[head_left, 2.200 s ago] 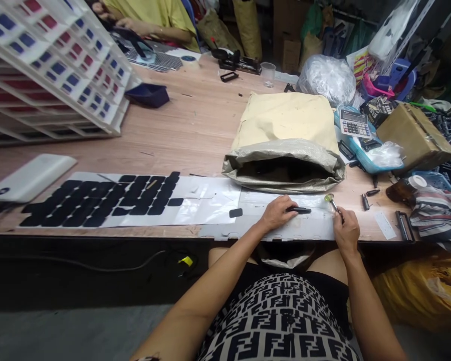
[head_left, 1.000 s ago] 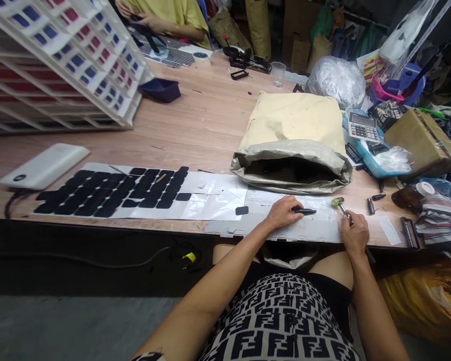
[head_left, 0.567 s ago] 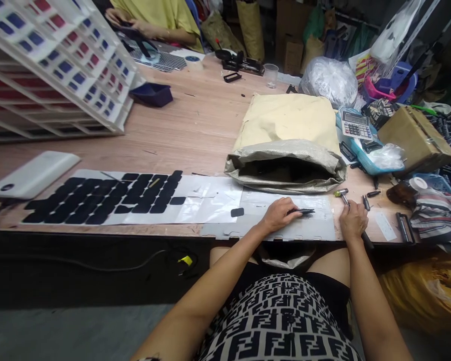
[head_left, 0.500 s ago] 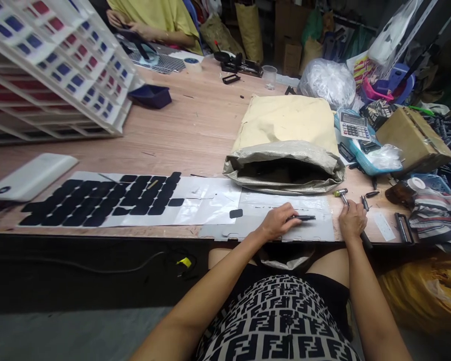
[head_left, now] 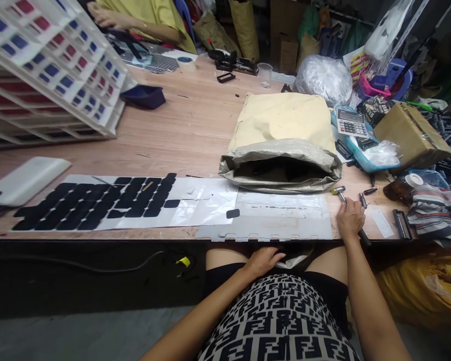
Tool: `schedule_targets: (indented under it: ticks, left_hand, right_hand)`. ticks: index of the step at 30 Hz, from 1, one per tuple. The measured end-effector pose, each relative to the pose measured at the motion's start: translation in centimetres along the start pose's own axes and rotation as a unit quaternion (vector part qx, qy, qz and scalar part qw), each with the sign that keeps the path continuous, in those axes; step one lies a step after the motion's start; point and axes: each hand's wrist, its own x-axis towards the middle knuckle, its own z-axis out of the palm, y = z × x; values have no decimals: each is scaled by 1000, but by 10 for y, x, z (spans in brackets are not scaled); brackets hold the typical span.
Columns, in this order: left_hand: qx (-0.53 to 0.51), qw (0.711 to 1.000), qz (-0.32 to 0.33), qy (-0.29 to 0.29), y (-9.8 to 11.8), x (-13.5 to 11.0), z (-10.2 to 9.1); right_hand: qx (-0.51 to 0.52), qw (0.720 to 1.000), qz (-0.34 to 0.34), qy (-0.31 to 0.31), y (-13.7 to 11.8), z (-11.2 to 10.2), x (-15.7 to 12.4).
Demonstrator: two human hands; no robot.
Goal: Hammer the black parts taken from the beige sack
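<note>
Hammer [head_left: 338, 190] in your right hand [head_left: 351, 219], left hand [head_left: 263, 260] at your lap.
Your right hand curls over the handle near the table [head_left: 376, 240] edge, the head poking out beyond your fingers, just right of the grey mat [head_left: 300, 228]. Your left hand is below the edge, beside the pale sack [head_left: 295, 261], well apart from the hammer; I cannot tell whether it pinches anything.

A white lattice rack [head_left: 69, 75] stood at the left of the counter [head_left: 188, 125], a dark blue tray [head_left: 146, 98] just beside it. Farther back was a clear plastic cup [head_left: 265, 76]. On the right, a calculator [head_left: 351, 123] lay over a turquoise basket [head_left: 368, 163], near a cardboard box [head_left: 409, 134] and a striped cloth [head_left: 434, 210].
</note>
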Motion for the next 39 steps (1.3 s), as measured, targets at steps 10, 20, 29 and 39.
schedule_targets:
  ticks: [10,20,29,39]
  left_hand:
    - [-139,972,184,-42,63,1,-97]
    - [147,923,-147,324,34,116,-214]
    - [162,921,-175,308,35,114,-209]
    - [85,950,174,244,68,75,-107]
  right_hand:
    - [-9,1000,-8,8,1,3,0]
    - [-5,1000,-8,10,2,4,-2]
    - [-3,1000,-6,7,0,2,-3]
    - [3,1000,-3,-1,-1,2,-3]
